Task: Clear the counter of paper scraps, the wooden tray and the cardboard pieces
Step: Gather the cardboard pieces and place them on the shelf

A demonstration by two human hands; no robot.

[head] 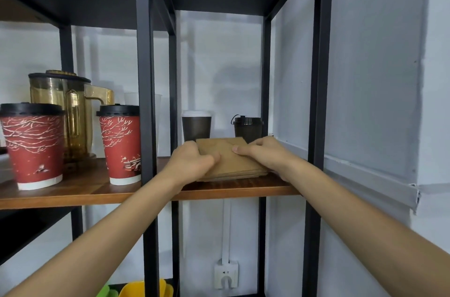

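Cardboard pieces (231,160), stacked flat, resting near the front edge of the wooden shelf (80,189), at its right end, just ahead of two dark cups (196,126). Left hand (192,162) and right hand (263,153) curled round the stack's sides, thumbs on top. Probably the last settling of the stack. Counter, paper scraps and tray out of view; no telling what remains.

Your one head-worn camera looked forward, level with the wooden shelf (233,189) of the black metal rack (146,101), and sat close enough that your forearms filled the lower frame. The wall (377,77) closed the right.
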